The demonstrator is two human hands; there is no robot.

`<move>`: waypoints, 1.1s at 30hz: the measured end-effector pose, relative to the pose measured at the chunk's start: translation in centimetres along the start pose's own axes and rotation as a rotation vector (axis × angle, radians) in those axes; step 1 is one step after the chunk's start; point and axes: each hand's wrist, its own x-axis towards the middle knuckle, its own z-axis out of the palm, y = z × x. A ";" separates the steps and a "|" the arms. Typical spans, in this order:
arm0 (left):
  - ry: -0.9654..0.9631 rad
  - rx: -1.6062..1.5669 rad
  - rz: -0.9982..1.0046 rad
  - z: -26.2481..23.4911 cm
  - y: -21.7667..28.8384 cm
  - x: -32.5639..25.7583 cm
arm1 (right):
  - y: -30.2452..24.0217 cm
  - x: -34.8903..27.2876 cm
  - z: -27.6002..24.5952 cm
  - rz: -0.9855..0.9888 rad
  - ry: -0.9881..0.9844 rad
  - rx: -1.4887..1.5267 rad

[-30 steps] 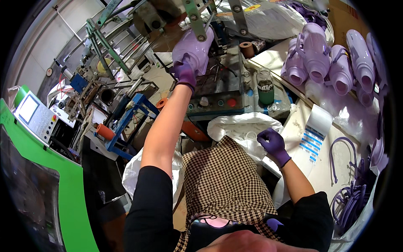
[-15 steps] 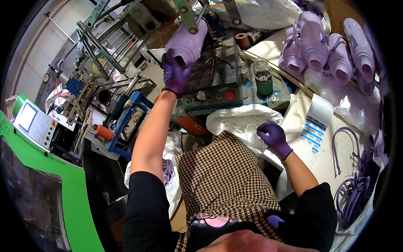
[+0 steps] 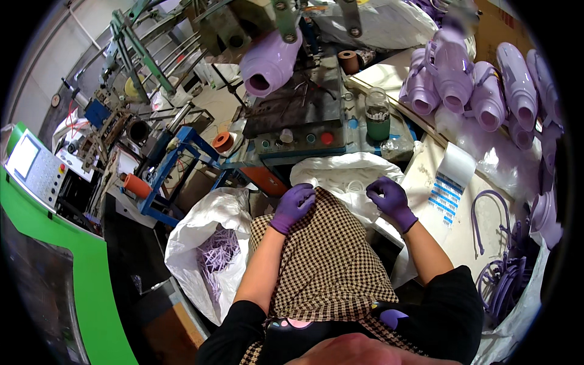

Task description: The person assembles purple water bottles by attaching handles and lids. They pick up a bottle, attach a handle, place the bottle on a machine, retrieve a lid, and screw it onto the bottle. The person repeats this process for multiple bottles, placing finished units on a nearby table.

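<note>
My left hand (image 3: 294, 208), in a purple glove, is over my checked apron (image 3: 322, 255) at the near rim of a white sack (image 3: 322, 166). Its fingers are curled together; a small whitish thing shows at their tips, too small to name. My right hand (image 3: 393, 203), gloved the same, is at the sack's right side with thumb and fingers pinched; whatever it may hold is hidden. Clear rings (image 3: 354, 185) lie inside the sack. Beyond, a lilac bottle shell (image 3: 271, 64) hangs in the machine, its open mouth facing me, touched by neither hand.
A machine bed (image 3: 298, 109) with buttons stands ahead, beside a glass jar (image 3: 377, 115). Several lilac bottle shells (image 3: 453, 76) lie at the right, near a label roll (image 3: 456, 167) and purple handle strips (image 3: 508, 283). At left are a sack of lilac scraps (image 3: 218, 255) and a green machine (image 3: 55, 261).
My left hand has let go of the lilac bottle shell and come back down to the white sack. My right hand stays beside the sack, still pinched. The view has shifted slightly.
</note>
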 end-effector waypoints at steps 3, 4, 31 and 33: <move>-0.057 -0.035 -0.058 1.0 0.2 0.2 | 0.2 -0.1 -0.1 -0.021 0.029 0.006; -0.059 -0.038 -0.079 1.2 -0.1 0.3 | 0.2 -0.1 -0.1 -0.021 0.018 -0.005; -0.361 -0.042 -0.219 3.1 -1.9 0.3 | 0.2 -0.3 0.4 -0.017 -0.014 -0.083; -0.371 -0.039 -0.207 3.0 -2.0 0.3 | 0.0 -0.3 0.2 -0.027 -0.020 -0.098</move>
